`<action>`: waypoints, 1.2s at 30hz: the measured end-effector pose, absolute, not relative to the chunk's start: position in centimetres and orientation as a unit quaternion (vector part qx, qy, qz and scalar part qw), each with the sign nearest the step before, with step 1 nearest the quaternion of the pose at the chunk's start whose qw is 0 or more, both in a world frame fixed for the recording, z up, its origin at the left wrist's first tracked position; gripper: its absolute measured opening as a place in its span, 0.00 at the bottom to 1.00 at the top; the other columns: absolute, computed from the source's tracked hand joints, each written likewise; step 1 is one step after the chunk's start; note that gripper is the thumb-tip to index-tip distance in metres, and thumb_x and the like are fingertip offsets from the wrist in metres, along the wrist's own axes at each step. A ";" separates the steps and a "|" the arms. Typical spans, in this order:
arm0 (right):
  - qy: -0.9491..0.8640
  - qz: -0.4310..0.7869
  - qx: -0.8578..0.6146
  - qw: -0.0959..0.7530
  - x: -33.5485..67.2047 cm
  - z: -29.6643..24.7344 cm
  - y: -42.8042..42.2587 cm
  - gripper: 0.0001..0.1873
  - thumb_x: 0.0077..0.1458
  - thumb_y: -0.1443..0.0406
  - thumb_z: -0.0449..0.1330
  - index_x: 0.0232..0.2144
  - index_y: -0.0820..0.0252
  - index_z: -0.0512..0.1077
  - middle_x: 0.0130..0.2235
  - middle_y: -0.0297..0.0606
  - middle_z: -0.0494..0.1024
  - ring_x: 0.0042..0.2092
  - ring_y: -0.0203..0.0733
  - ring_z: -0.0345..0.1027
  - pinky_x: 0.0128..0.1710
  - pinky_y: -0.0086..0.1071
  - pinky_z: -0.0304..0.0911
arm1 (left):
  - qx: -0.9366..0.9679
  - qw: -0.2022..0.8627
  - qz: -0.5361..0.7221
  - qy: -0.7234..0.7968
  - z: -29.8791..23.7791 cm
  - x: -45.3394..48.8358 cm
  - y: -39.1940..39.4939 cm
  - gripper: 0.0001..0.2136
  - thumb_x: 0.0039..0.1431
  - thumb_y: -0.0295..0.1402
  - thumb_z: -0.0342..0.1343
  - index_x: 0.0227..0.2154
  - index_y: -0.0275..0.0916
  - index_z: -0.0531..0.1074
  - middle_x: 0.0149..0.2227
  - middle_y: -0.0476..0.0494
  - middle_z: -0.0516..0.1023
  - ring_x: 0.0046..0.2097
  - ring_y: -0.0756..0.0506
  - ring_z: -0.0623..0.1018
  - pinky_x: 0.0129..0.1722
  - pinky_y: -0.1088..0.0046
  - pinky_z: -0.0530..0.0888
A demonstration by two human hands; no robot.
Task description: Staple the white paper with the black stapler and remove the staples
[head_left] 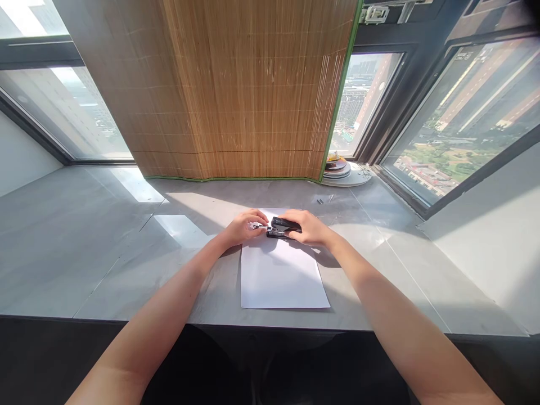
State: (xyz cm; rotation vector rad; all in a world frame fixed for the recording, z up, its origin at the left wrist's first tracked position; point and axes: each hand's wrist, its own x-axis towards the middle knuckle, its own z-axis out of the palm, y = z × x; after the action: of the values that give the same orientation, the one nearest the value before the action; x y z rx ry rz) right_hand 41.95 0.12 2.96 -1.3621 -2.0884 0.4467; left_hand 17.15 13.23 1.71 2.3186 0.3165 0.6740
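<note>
A white sheet of paper [280,273] lies flat on the grey stone sill [105,253] in front of me. A black stapler [283,226] rests over the paper's far edge. My right hand [310,228] is wrapped round the stapler's right end. My left hand [244,226] is curled at the stapler's left end, its fingertips pinched at the metal tip there. What those fingertips hold is too small to make out.
A bamboo blind [248,90] hangs behind the sill. A stack of plates [340,169] sits at the back right by the window. A few small dark bits [321,199] lie near the plates. The sill's front edge [253,325] runs just past the paper.
</note>
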 end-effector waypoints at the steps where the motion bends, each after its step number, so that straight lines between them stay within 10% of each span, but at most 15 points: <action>1: -0.787 0.168 -0.513 0.299 41.9 3.0 0.1 0.20 0.56 0.71 0.63 0.50 0.52 0.79 0.45 0.39 0.82 0.45 0.49 0.74 0.46 0.40 0.66 | 0.893 0.347 0.259 0.122 1.7 17.1 13.2 0.04 0.62 0.34 0.64 0.37 0.44 0.84 0.44 0.43 0.83 0.48 0.43 0.81 0.47 0.64 0.79; 36: -0.783 0.203 -0.493 0.320 42.3 2.7 0.3 0.19 0.56 0.71 0.63 0.50 0.55 0.80 0.45 0.38 0.82 0.45 0.47 0.74 0.47 0.39 0.66 | 0.880 0.366 0.250 0.171 2.5 13.9 15.4 0.04 0.57 0.38 0.70 0.31 0.45 0.86 0.41 0.42 0.86 0.47 0.41 0.80 0.46 0.63 0.76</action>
State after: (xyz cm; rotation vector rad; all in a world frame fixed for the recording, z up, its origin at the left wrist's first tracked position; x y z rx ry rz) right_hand 42.29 0.26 2.69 -1.2954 -2.0595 0.5329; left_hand 13.94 15.36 2.46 2.2616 0.4399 0.6414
